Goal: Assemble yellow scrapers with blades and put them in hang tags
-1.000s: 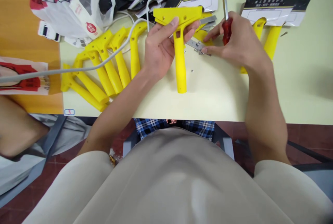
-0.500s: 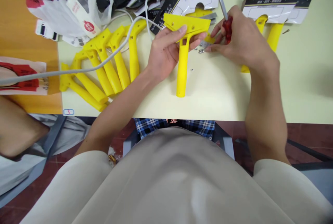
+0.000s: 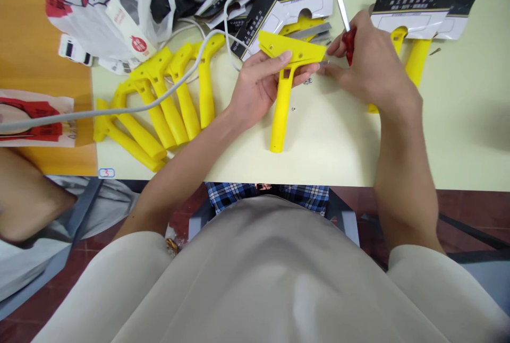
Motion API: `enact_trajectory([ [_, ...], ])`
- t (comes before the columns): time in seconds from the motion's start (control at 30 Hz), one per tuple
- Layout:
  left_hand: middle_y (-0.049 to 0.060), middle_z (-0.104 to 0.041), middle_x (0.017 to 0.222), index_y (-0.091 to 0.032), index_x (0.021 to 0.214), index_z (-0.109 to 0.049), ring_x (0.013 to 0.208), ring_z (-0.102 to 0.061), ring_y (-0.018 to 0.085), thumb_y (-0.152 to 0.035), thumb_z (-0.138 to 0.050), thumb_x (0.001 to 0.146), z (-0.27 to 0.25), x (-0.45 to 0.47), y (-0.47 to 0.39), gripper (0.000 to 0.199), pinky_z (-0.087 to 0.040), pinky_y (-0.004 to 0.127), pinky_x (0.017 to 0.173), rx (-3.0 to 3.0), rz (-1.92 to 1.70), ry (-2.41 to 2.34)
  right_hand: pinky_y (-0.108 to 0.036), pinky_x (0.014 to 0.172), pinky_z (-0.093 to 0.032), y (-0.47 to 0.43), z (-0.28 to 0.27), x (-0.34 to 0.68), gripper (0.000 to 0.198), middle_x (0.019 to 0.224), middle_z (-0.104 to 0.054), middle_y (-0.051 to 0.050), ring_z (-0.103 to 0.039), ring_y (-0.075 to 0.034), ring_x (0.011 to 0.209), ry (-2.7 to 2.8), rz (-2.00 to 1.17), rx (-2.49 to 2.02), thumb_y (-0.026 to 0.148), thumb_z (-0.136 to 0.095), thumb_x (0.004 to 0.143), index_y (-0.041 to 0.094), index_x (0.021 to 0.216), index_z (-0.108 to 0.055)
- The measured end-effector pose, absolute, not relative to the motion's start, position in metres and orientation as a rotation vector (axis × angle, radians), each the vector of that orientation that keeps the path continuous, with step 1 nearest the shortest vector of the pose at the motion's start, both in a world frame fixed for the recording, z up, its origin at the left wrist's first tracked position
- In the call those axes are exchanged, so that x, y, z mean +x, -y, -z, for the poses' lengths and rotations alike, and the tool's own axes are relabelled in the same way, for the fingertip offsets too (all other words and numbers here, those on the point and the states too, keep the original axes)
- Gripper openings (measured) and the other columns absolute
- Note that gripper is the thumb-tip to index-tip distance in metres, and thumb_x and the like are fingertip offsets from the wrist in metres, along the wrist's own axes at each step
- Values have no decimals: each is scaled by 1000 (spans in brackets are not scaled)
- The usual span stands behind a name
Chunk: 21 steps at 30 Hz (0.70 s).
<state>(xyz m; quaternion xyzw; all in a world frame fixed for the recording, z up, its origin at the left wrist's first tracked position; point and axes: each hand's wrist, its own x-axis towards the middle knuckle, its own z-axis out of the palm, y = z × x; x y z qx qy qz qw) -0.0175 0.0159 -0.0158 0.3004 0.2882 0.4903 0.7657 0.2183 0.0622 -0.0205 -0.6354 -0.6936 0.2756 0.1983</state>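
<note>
From my head camera: my left hand (image 3: 258,85) grips the yellow scraper (image 3: 287,75) just above the table (image 3: 458,120), and it's tilted further right than a second ago. My right hand (image 3: 368,69), fingers clenched round the red screwdriver (image 3: 346,24), has pinched up from the loose screws (image 3: 306,82) to the scraper's head; I reckon one's about to go in.
</note>
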Motion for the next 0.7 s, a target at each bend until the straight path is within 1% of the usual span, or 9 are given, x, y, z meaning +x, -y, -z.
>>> enact_trajectory([
  [0.07, 6, -84, 112, -16, 105, -80, 150, -68, 30, -17, -55, 116, 15, -18, -16, 27, -58, 37, 129, 659, -1052, -626, -37, 102, -50, -61, 18, 217, 51, 117, -68, -2, -50, -11, 93, 1935, -777, -1789, 19, -90, 81, 18, 112, -50],
  [0.1, 6, -84, 113, -15, 106, -80, 151, -67, 31, -16, -55, 116, 14, -18, -16, 28, -58, 37, 129, 656, -1047, -635, -38, 104, -50, -61, 16, 215, 48, 116, -68, -2, -48, -10, 91, 1935, -782, -1788, 19, -88, 83, 18, 112, -50],
  [0.2, 8, -84, 111, -12, 106, -80, 156, -60, 36, -14, -55, 115, 11, -16, -16, 26, -62, 38, 123, 603, -1042, -684, -38, 104, -48, -60, 16, 212, 40, 111, -67, -3, -44, -9, 87, 1949, -768, -1799, 16, -81, 88, 16, 111, -48],
  [0.3, 11, -83, 120, -10, 111, -79, 159, -55, 39, -13, -56, 115, 7, -14, -16, 24, -64, 38, 119, 429, -1033, -740, -38, 103, -48, -61, 18, 212, 38, 109, -67, -3, -44, -9, 86, 1960, -754, -1795, 13, -78, 88, 16, 111, -48],
  [0.37, 10, -83, 126, -10, 118, -79, 159, -54, 38, -14, -56, 115, 6, -13, -17, 23, -65, 39, 117, 337, -1037, -765, -38, 103, -50, -61, 20, 212, 38, 108, -68, -3, -47, -9, 86, 1944, -760, -1741, 13, -78, 87, 16, 111, -49],
  [0.43, 10, -83, 128, -10, 122, -78, 159, -55, 38, -15, -56, 116, 5, -13, -17, 24, -65, 38, 116, 327, -1036, -767, -38, 103, -53, -60, 20, 213, 37, 109, -69, -3, -50, -9, 87, 1921, -757, -1680, 14, -77, 87, 17, 112, -50],
  [0.53, 11, -83, 127, -8, 121, -79, 158, -55, 38, -13, -54, 116, 7, -14, -18, 26, -65, 38, 116, 362, -1025, -750, -39, 104, -55, -60, 20, 214, 36, 111, -70, -3, -57, -12, 91, 1894, -732, -1624, 19, -75, 87, 19, 113, -51],
  [0.6, 10, -83, 126, -9, 120, -79, 158, -56, 38, -12, -54, 116, 8, -14, -18, 26, -64, 39, 118, 390, -1023, -727, -40, 105, -54, -60, 20, 214, 35, 112, -72, -2, -59, -12, 92, 1874, -715, -1595, 21, -74, 87, 19, 112, -51],
  [0.7, 9, -84, 123, -10, 119, -79, 157, -58, 37, -13, -57, 115, 10, -14, -18, 23, -65, 39, 117, 419, -1018, -725, -39, 102, -54, -60, 17, 213, 31, 112, -73, -1, -62, -12, 90, 1838, -698, -1548, 23, -73, 86, 18, 104, -48],
])
